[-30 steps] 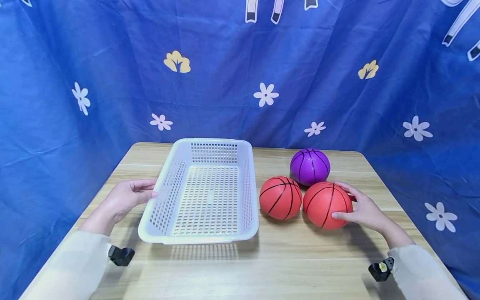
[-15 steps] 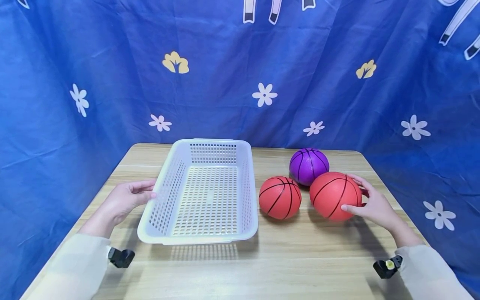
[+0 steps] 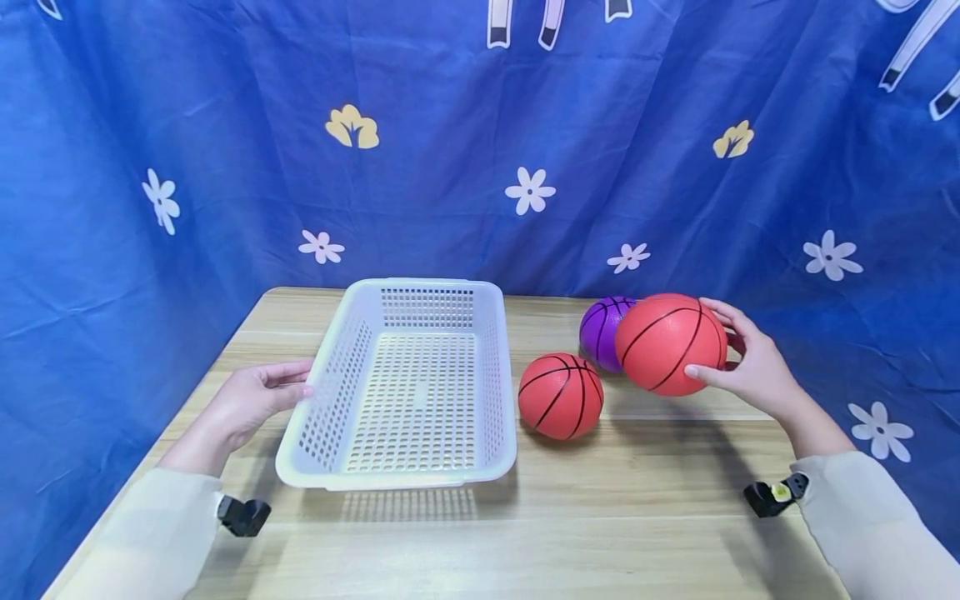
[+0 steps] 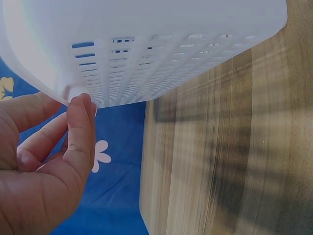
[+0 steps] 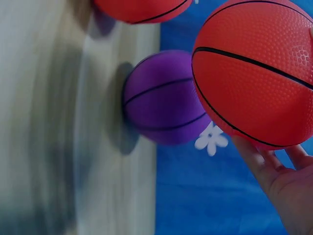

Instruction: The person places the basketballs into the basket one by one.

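Note:
My right hand grips a red toy basketball from its right side, thumb at the front and fingers behind. The ball is up off the table, its shadow lying below it. My left hand pinches the left rim of a white plastic basket; the left wrist view shows thumb and fingers at that rim. Inside, the basket holds nothing. A second red basketball rests on the table right of the basket. Behind the held ball sits a purple basketball, partly hidden in the head view.
The wooden table carries the basket and balls. A blue curtain with white flowers hangs behind the table and along both sides. A small black camera is worn on the left wrist, another black camera on the right.
My right hand has lifted the red basketball off the table, first slightly rightward, then up, so that it now overlaps the purple ball. The left hand and the basket have stayed in place.

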Motion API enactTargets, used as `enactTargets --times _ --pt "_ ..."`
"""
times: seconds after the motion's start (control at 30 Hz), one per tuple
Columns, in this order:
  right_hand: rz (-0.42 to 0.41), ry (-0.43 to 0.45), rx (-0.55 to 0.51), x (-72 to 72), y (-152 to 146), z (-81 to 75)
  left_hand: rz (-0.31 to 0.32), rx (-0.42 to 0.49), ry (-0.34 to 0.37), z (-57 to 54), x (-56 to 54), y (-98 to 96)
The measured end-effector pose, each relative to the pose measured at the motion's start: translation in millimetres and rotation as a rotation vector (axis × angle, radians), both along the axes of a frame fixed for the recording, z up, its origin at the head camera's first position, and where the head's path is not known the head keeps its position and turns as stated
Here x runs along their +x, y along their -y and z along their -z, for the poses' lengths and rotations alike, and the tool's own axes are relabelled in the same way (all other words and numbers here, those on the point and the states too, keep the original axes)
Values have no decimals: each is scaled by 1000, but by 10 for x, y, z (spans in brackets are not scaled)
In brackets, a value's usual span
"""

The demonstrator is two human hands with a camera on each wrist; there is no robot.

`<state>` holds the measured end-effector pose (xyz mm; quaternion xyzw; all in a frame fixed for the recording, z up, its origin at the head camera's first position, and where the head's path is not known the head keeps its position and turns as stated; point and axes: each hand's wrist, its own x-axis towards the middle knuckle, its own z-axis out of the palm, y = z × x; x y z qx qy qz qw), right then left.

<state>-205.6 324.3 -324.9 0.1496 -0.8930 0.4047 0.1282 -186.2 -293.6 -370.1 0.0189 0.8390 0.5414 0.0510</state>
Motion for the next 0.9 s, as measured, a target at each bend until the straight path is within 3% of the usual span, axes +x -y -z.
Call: enactTargets --times 0.5,0.9 --pt "-161 -30 -181 -371 800 -247 -4 4 1 -1 -6 -13" --pt "-241 15 -168 -603 1531 -267 -7 -1 -1 -7 -1 -20"
